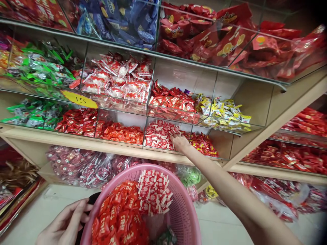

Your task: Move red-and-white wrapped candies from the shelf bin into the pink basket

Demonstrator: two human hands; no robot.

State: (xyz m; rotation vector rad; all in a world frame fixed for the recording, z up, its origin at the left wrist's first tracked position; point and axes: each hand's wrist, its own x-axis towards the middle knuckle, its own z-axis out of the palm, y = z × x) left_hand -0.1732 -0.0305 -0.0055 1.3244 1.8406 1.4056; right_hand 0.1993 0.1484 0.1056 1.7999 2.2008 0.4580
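A pink plastic basket [187, 211] stands below the shelves. Inside it are orange-red wrapped candies [120, 217], a cluster of red-and-white wrapped candies [154, 190] and a few dark green packets [166, 236]. At its left rim, my left hand [70, 219] is closed, thumb on top, beside a dark piece that may be a handle; some fingers are hidden. Stretched forward, my right hand [181, 143] reaches into the bottom-shelf compartment of red-and-white wrapped candies [159, 134]. Its fingers are curled down among them, with the fingertips partly hidden.
Clear dividers and front panels split the shelves into candy compartments. A yellow price tag [79, 99] marked 15 hangs at the left. Overhead, the upper shelf [178, 59] juts out with larger packets. Bagged candies [76, 163] lie beneath the wooden bottom ledge [122, 149].
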